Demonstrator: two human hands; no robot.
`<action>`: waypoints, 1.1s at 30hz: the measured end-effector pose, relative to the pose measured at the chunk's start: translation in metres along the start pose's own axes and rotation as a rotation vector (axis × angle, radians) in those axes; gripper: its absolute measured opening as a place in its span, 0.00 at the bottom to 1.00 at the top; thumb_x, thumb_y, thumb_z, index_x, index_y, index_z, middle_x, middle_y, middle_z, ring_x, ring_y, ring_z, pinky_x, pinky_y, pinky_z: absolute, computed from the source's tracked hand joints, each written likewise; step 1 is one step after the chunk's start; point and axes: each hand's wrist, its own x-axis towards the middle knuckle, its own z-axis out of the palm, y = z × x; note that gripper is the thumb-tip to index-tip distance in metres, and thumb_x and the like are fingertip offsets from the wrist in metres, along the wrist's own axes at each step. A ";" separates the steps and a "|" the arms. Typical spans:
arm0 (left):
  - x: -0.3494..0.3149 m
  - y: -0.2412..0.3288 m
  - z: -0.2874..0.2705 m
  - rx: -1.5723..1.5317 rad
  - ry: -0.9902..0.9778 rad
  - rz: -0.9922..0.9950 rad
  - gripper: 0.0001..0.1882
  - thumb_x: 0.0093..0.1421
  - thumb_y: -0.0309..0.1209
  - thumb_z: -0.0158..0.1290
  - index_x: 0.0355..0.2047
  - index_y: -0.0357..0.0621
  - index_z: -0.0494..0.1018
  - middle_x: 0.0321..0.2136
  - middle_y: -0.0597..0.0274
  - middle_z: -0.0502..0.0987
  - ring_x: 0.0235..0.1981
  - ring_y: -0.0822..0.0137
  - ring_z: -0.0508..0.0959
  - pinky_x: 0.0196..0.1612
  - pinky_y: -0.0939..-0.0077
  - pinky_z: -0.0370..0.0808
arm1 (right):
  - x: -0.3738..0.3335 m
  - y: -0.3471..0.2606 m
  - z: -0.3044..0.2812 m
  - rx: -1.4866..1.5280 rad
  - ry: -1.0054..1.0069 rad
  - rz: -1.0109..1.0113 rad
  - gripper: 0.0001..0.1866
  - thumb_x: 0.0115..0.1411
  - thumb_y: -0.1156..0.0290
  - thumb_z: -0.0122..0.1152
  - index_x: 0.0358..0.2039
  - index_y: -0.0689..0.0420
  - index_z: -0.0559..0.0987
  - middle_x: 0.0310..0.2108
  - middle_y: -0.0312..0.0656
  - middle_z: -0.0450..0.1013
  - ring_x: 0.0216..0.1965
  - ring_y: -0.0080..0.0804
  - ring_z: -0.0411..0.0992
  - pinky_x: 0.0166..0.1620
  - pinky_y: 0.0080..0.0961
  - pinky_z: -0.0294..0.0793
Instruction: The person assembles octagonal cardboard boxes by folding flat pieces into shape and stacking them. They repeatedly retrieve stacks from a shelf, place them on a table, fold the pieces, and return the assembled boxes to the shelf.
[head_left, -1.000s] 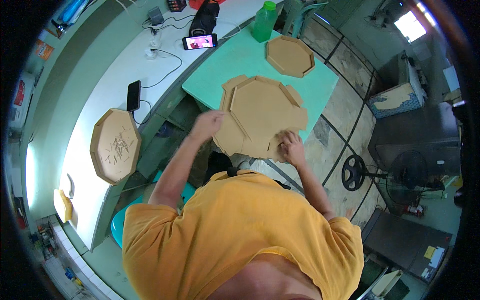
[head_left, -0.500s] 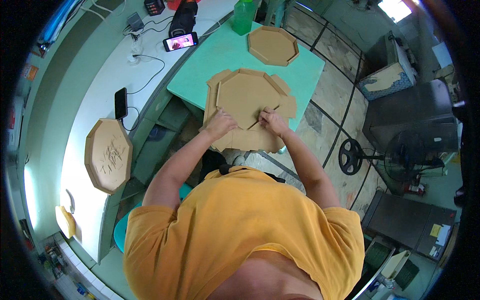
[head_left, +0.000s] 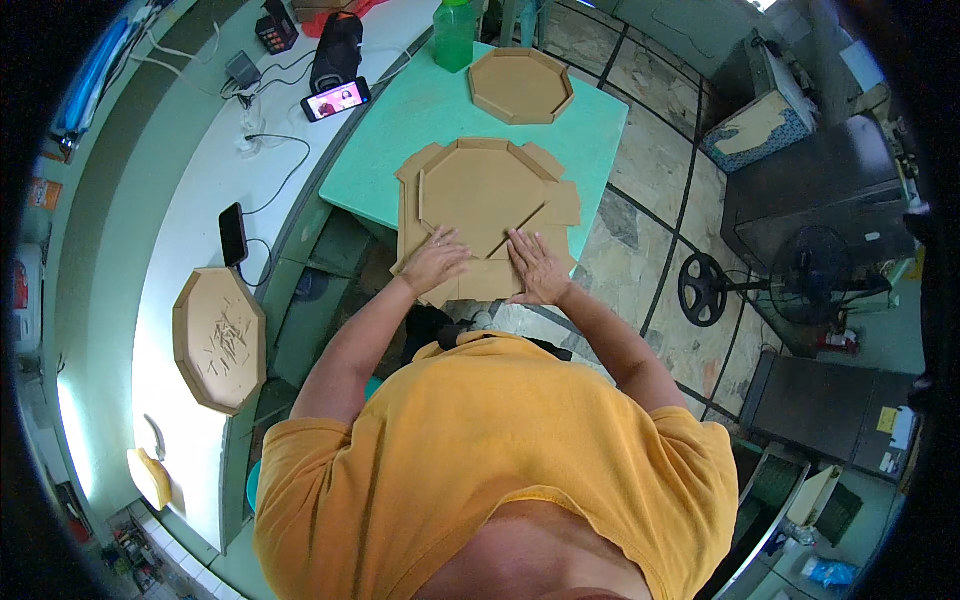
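A partly folded brown cardboard tray (head_left: pixel 478 185) with an octagonal middle lies at the near end of the green table. Its far walls stand up, while the flaps toward me are spread out. My left hand (head_left: pixel 437 262) rests on the near-left flap, fingers stretched and nothing held. On the near-right flap my right hand (head_left: pixel 540 270) lies flat with fingers spread, beside a raised slanting edge (head_left: pixel 516 230). Farther back sits a finished octagonal cardboard tray (head_left: pixel 521 87).
The green table (head_left: pixel 365 170) adjoins a white counter (head_left: pixel 185 230) on the left. That counter bears a cardboard tray of small scraps (head_left: pixel 220 340), a dark phone (head_left: pixel 232 235), a lit phone (head_left: pixel 336 100) and cables. A green bottle (head_left: pixel 453 38) stands at the back; a fan (head_left: pixel 810 270) is at right.
My right hand has gone from pinching at the slanting edge to lying flat on the near-right flap. My left hand's fingers have flattened onto the cardboard. The whole view has shifted slightly.
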 end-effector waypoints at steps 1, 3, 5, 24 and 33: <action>-0.003 0.000 -0.003 0.031 0.048 0.072 0.17 0.60 0.41 0.53 0.43 0.43 0.77 0.46 0.57 0.78 0.61 0.54 0.64 0.67 0.50 0.49 | 0.000 0.000 0.000 -0.027 -0.009 0.010 0.56 0.47 0.32 0.55 0.62 0.70 0.59 0.67 0.56 0.49 0.68 0.47 0.49 0.69 0.46 0.38; -0.008 0.001 -0.009 0.085 0.041 0.146 0.22 0.60 0.45 0.54 0.46 0.42 0.76 0.48 0.58 0.77 0.63 0.56 0.62 0.67 0.50 0.48 | 0.000 0.001 0.000 -0.024 -0.007 0.031 0.51 0.51 0.35 0.54 0.61 0.69 0.62 0.65 0.54 0.54 0.67 0.46 0.51 0.69 0.47 0.40; -0.006 0.002 -0.012 0.060 0.045 0.130 0.22 0.60 0.45 0.53 0.47 0.42 0.75 0.47 0.55 0.77 0.62 0.55 0.64 0.67 0.50 0.49 | 0.004 0.006 0.000 -0.009 0.161 0.041 0.40 0.56 0.41 0.52 0.56 0.64 0.67 0.60 0.52 0.62 0.64 0.46 0.56 0.68 0.48 0.42; 0.010 0.013 0.012 0.191 0.170 -0.197 0.14 0.52 0.44 0.59 0.36 0.53 0.78 0.39 0.65 0.73 0.48 0.57 0.69 0.56 0.56 0.60 | 0.033 0.005 0.007 0.073 0.296 -0.056 0.17 0.52 0.58 0.63 0.36 0.56 0.77 0.38 0.44 0.69 0.45 0.40 0.68 0.50 0.37 0.66; 0.016 0.022 -0.012 0.361 0.071 -0.169 0.09 0.56 0.43 0.55 0.31 0.55 0.78 0.33 0.72 0.74 0.48 0.63 0.70 0.58 0.55 0.56 | 0.048 0.001 0.005 0.133 0.264 0.016 0.14 0.41 0.70 0.64 0.32 0.54 0.76 0.32 0.40 0.69 0.39 0.39 0.68 0.45 0.38 0.63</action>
